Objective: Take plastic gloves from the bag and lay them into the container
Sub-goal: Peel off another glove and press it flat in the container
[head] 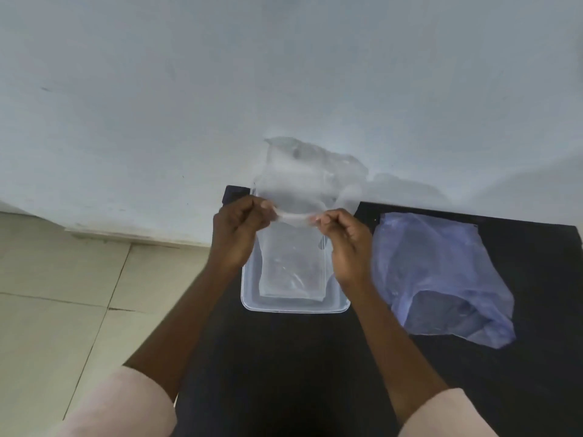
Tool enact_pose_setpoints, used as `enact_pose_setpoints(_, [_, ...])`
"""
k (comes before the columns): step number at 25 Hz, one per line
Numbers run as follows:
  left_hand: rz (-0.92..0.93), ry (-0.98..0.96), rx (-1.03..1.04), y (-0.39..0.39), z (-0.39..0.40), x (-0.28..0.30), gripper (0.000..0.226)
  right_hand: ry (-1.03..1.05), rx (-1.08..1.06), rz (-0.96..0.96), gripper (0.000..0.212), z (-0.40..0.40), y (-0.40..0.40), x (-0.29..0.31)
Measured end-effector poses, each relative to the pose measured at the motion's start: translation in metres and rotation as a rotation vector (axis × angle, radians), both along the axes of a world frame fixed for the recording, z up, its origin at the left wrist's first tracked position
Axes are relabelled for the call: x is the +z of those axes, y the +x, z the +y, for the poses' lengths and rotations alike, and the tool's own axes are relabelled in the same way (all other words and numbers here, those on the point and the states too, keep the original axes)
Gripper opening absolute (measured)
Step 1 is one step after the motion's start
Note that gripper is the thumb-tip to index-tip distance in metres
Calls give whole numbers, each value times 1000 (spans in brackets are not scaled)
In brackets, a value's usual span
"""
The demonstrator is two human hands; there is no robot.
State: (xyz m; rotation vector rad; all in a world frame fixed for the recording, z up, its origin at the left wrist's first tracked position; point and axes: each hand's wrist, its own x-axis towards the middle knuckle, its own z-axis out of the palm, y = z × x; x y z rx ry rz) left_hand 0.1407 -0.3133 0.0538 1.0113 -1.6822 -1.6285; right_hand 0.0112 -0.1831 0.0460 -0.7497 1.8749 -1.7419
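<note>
A clear plastic glove (303, 178) hangs in the air above the far end of the container, its cuff edge stretched between my two hands. My left hand (238, 230) pinches the cuff's left end and my right hand (345, 244) pinches its right end. Below them a clear rectangular container (252, 298) sits on the black table, with flat clear gloves (293, 272) lying inside. The bluish plastic bag (441, 272) lies crumpled on the table to the right of the container, its mouth toward me.
The black table (284, 357) stands against a pale wall (220, 89). Beige floor tiles (63, 294) show to the left of the table's edge. My pale sleeves fill the bottom corners.
</note>
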Motion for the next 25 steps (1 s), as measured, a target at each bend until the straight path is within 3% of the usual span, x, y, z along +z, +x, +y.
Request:
enact_pose_setpoints(4, [-198, -121, -29, 5, 11, -26, 19, 188, -17, 92, 15, 5, 11, -23])
enact_pose_setpoints(15, [-612, -617, -328, 5, 26, -38, 26, 390, 64, 321, 18, 4, 22, -43])
enact_pose_setpoints(20, [-700, -585, -507, 11, 24, -36, 27, 597, 155, 402, 25, 4, 26, -44])
enact_pose_setpoints(22, [-729, -543, -617, 15, 24, -35, 38, 657, 215, 423, 28, 7, 26, -41])
enact_pose_setpoints(25, [-840, -637, -782, 20, 26, -34, 49, 729, 311, 509, 21, 12, 26, -35])
